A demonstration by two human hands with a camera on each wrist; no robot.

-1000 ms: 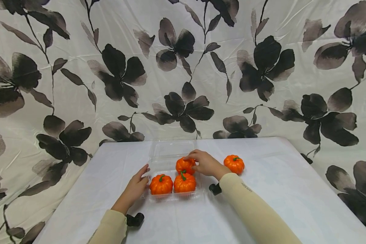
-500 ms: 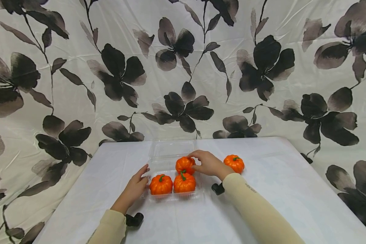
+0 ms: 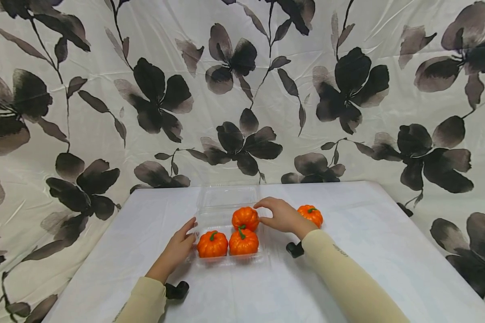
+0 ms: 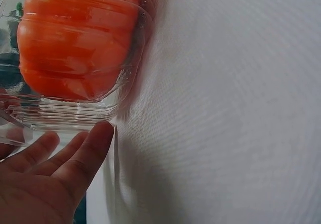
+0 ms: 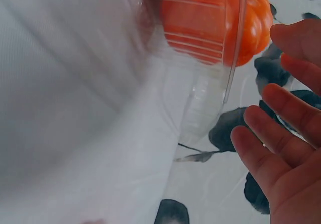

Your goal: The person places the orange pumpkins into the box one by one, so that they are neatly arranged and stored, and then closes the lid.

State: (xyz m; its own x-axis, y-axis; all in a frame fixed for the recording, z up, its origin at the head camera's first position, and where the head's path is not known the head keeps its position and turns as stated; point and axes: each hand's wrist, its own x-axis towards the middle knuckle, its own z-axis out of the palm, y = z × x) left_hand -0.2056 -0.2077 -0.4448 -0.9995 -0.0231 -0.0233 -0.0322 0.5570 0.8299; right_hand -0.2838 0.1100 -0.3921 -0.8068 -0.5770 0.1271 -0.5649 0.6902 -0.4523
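Note:
A clear plastic clamshell box (image 3: 262, 255) with its lid (image 3: 228, 197) raised at the back holds three small orange pumpkins. Two sit in the front row, a left pumpkin (image 3: 212, 245) and a right one (image 3: 244, 242); a third pumpkin (image 3: 244, 218) is behind at the right. My left hand (image 3: 179, 247) touches the box's left side with straight fingers, the fingertips (image 4: 104, 129) right at its ribbed wall. Just right of the back pumpkin is my right hand (image 3: 282, 215), fingers spread and apart from it; the right wrist view shows the palm (image 5: 296, 189) holding nothing.
A fourth pumpkin (image 3: 310, 216) lies on the white table (image 3: 359, 233) to the right, partly hidden by the right hand and wrist. A cloth (image 3: 307, 98) with dark flowers hangs behind the table. Each wrist bears a black camera.
My right hand has let go of the back pumpkin in the box and drawn away to the right. The left hand has stayed at the box's side.

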